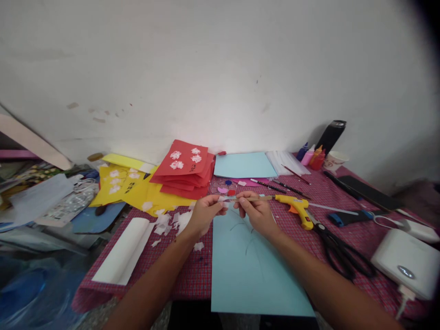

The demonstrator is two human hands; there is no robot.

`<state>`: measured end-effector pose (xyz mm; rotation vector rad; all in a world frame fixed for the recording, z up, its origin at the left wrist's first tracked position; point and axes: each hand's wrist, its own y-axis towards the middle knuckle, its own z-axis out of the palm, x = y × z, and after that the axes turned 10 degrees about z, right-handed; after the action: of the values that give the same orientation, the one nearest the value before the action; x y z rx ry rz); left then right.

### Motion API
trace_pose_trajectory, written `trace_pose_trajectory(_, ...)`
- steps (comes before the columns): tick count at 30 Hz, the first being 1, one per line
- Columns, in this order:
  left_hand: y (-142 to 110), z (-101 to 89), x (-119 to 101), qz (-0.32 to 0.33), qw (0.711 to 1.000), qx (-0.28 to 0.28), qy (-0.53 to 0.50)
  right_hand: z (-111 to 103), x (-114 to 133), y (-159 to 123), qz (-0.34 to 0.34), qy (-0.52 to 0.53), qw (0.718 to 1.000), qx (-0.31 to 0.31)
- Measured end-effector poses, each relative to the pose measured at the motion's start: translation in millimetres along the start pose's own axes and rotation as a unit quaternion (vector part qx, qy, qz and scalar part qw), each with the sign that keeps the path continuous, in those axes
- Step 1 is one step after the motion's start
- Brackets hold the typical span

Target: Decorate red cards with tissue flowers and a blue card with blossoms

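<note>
My left hand [207, 213] pinches a small white paper piece [223, 200] above the top of a light blue sheet [254, 275]. Close beside it, my right hand [254, 211] is closed on a thin tan stick [263, 198], perhaps a brush. The stick's left tip meets or nearly meets the paper piece; I cannot tell which. Thin dark curved lines mark the blue sheet below. Just beyond the hands lies a clear palette [215, 185] with pink, blue and red paint.
Torn white paper scraps [163, 224] and a folded white sheet [123, 252] lie left. Red cards [185, 160] and yellow cards [137, 188] are behind. On the right are a yellow glue gun [299, 208], black scissors [340, 247], paint bottles [318, 158] and a white box [405, 261].
</note>
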<state>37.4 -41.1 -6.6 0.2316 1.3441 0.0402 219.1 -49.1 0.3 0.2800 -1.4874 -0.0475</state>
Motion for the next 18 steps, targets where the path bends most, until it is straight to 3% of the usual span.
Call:
trace_pose_trajectory(5, -0.1, 0.8, 2.1, 0.004, 1.0, -0.022, 0.02, -3.2, 0.2, 2.3, 0.024, 0.056, 0.998, 0.002)
trace_pose_trajectory(9, 1.1, -10.0, -8.0, 0.013, 0.989, 0.005, 0.149, -8.6, -3.5, 9.3, 0.052, 0.128, 0.99, -0.011)
trace_pose_trajectory(11, 1.5, -21.0, -19.8, 0.024, 0.962, 0.055, 0.265, -11.7, -5.2, 13.4, 0.059, 0.149, 0.987, -0.033)
trace_pose_trajectory(14, 0.2, -38.3, -39.5, 0.047, 0.887, 0.161, 0.431, -15.2, -6.8, 17.4, 0.074, 0.159, 0.983, -0.049)
trace_pose_trajectory(16, -2.0, -46.7, -49.2, 0.03, 0.849, 0.255, 0.461, -15.7, -7.3, 17.9, 0.088, 0.16, 0.982, -0.043)
trace_pose_trajectory(18, -4.0, -51.6, -54.9, 0.022, 0.838, 0.312, 0.446, -15.1, -7.3, 16.9, 0.097, 0.158, 0.982, -0.03)
